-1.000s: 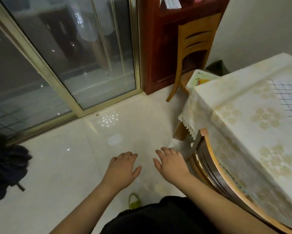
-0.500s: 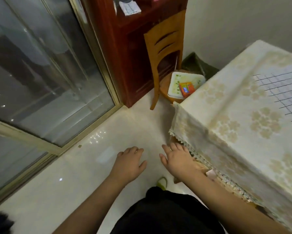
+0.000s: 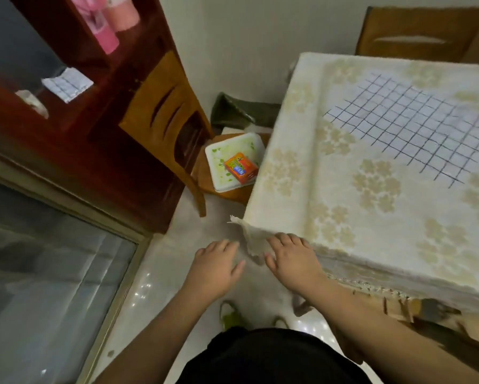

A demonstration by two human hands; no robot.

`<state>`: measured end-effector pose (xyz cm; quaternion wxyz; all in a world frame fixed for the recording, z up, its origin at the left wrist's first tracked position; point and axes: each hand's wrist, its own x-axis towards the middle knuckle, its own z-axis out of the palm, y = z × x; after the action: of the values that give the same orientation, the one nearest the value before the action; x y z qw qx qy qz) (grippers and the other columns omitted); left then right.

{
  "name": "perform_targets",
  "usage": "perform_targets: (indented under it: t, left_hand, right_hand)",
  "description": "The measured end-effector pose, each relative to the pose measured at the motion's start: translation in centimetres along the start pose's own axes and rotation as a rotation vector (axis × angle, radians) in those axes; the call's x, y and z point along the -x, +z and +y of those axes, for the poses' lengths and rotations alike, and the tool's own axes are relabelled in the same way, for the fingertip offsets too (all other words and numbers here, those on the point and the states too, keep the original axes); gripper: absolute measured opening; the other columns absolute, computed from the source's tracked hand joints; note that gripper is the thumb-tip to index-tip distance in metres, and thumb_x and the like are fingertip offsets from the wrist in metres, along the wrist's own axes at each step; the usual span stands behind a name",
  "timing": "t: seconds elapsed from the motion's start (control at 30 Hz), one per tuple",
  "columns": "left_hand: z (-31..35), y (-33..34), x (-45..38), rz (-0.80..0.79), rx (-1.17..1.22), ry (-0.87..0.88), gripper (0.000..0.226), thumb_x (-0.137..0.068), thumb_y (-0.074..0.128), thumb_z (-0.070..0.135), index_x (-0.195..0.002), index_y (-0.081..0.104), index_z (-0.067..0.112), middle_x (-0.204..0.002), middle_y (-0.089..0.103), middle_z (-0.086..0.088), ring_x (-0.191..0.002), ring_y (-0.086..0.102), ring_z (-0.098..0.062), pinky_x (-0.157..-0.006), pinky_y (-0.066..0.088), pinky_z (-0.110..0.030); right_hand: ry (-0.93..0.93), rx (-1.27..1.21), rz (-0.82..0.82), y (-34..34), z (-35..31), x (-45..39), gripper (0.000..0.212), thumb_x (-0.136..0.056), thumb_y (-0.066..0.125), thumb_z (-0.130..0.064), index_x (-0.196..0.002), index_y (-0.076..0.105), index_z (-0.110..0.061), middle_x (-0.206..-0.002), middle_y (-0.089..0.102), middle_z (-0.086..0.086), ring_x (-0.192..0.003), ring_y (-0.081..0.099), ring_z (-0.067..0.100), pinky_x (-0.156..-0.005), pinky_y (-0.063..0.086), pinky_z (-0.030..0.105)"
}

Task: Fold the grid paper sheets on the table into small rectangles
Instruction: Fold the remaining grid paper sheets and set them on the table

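Seen from above, nearest the viewer is a dark garment at the bottom edge, with two bare forearms reaching forward over a pale glossy floor (image 3: 160,273). A green slipper (image 3: 230,317) shows between the arms.

The left hand (image 3: 214,268) hovers palm down over the floor, fingers (image 3: 227,246) straight and slightly spread, holding nothing. The right hand (image 3: 292,261) is just beside it, also palm down, with its fingers relaxed and extended, gripping nothing. Its fingertips lie at the hanging corner of a cream floral tablecloth (image 3: 377,189); whether they actually touch the cloth cannot be told. That corner flap juts out between the two hands.

The tablecloth covers a desk (image 3: 426,311) filling the right side. One grid paper sheet (image 3: 410,126) lies flat and unfolded on the far half of the desk, well apart from both hands, with its right part cut off by the edge of view.

To the left, a glass sliding door (image 3: 47,286) runs along the floor. Beyond the hands, a wooden chair (image 3: 163,117) stands beside the desk; on its seat rests one white tray (image 3: 232,153) with one orange packet (image 3: 240,167) lying in it. Behind the chair is a dark red cabinet (image 3: 99,151); on its shelf lies one small folded grid paper (image 3: 67,84), and pink rolls (image 3: 105,26) stand above. A second wooden chair back (image 3: 415,34) rises behind the far edge of the desk.
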<state>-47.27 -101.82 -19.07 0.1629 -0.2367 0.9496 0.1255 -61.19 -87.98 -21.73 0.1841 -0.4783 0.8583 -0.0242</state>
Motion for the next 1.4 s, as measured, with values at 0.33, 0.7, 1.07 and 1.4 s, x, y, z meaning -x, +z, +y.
perform_targets:
  t: [0.33,0.7,1.07,1.4]
  left_hand:
    - [-3.1,-3.5,-13.6,-0.002,-0.111,0.382,0.080,-0.078,0.013,0.059,-0.140,0.046,0.022,-0.136,0.052,0.001,-0.126,0.049,-0.022,-0.095,0.041,-0.040]
    - [1.1,-7.4,-23.8,-0.024,-0.192,0.688,0.075,-0.082,0.014,0.058,-0.140,0.046,0.021,-0.136,0.052,0.000,-0.125,0.049,-0.023,-0.098,0.041,-0.039]
    - [8.4,-9.4,-30.9,-0.061,-0.218,0.739,0.085,-0.076,0.005,0.059,-0.144,0.040,0.022,-0.143,0.047,0.001,-0.132,0.043,-0.020,-0.105,0.035,-0.037]
    - [12.5,-11.5,-37.4,-0.018,-0.224,0.659,0.082,-0.078,0.010,0.057,-0.142,0.045,0.019,-0.141,0.050,-0.002,-0.129,0.046,-0.024,-0.102,0.039,-0.039]
  right_hand:
    - [0.428,-0.059,0.101,-2.2,1.1,-6.2,0.058,-0.092,0.023,-0.047,-0.132,0.053,-0.018,-0.131,0.058,0.008,-0.118,0.054,0.030,-0.097,0.041,0.041]
    - [0.779,-0.075,0.194,-3.3,4.1,-7.2,0.047,-0.086,0.042,-0.044,-0.114,0.068,-0.017,-0.106,0.070,0.004,-0.092,0.068,0.027,-0.075,0.053,0.038]
    - [0.807,-0.163,0.253,-3.6,14.4,-10.6,0.060,-0.090,0.029,-0.047,-0.134,0.054,-0.014,-0.130,0.061,0.006,-0.113,0.061,0.028,-0.091,0.048,0.042]
    - [0.688,-0.224,0.171,-5.2,26.7,-20.3,0.067,-0.091,0.019,-0.045,-0.150,0.026,-0.013,-0.158,0.023,0.011,-0.144,0.024,0.032,-0.114,0.020,0.048]
